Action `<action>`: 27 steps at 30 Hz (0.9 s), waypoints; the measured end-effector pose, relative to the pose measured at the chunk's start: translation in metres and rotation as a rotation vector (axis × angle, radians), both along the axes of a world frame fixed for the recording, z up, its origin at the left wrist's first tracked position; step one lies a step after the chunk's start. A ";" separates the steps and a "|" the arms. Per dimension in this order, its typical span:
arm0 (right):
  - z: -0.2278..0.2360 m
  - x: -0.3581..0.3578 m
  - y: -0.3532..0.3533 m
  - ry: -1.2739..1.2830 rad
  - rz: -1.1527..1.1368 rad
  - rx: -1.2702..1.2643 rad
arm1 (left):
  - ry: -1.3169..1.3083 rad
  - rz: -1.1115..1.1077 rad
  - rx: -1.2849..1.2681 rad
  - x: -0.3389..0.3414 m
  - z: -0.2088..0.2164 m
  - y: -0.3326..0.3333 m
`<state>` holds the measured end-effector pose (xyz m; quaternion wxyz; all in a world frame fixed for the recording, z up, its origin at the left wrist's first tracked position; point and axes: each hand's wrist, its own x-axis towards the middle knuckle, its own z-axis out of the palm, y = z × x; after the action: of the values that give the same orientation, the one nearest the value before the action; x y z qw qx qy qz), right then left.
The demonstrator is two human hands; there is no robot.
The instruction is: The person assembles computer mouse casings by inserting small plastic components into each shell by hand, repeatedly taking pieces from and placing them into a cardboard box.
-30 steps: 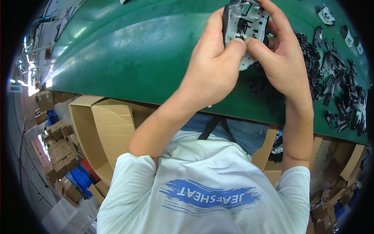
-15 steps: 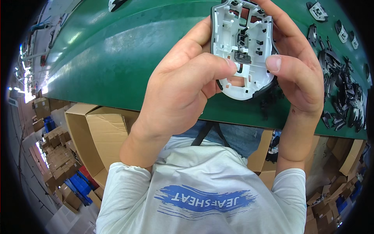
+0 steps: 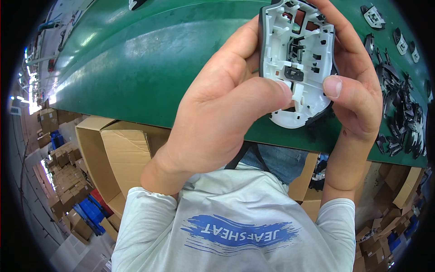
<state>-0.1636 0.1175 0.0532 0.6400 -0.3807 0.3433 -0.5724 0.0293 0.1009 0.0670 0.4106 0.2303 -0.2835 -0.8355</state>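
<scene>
Between my two hands is a white plastic mouse shell (image 3: 312, 86) with a black rim, its hollow inside facing up at me. Ribs, posts and a small black insert (image 3: 294, 73) show within it. My left hand (image 3: 226, 99) grips the left side, its thumb pressed inside near the rounded lower end. On the other side my right hand (image 3: 355, 86) holds the edge, thumb on the rim and fingers behind the shell. The fingers under the shell are mostly hidden. It is held above the green table (image 3: 158, 68).
To the right on the table lies a pile of black plastic parts (image 3: 401, 109). Several white-and-black shell pieces (image 3: 373, 17) are spread beyond it. An open cardboard box (image 3: 124, 154) stands below the table edge at left, and another carton (image 3: 408, 186) at right.
Both hands have shifted a little to the right and nearer to me with the mouse shell. My left thumb still presses inside its lower part.
</scene>
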 end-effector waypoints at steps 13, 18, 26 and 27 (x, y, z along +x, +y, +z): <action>-0.013 0.017 -0.009 0.100 -0.093 0.050 | -0.307 0.145 -0.411 0.002 -0.058 -0.017; -0.022 0.036 -0.005 0.307 -0.184 -0.101 | -0.548 0.297 -0.665 0.002 -0.073 -0.025; -0.056 0.026 -0.015 0.639 -0.293 -0.487 | -0.736 0.368 -0.819 -0.008 -0.058 -0.020; -0.055 0.028 -0.013 0.697 -0.359 -0.463 | -0.730 0.364 -0.815 -0.009 -0.059 -0.019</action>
<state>-0.1360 0.1046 -0.0017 0.2746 -0.6182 0.4618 -0.5737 0.0206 0.0817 0.0076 0.4788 0.3720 -0.6616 -0.4412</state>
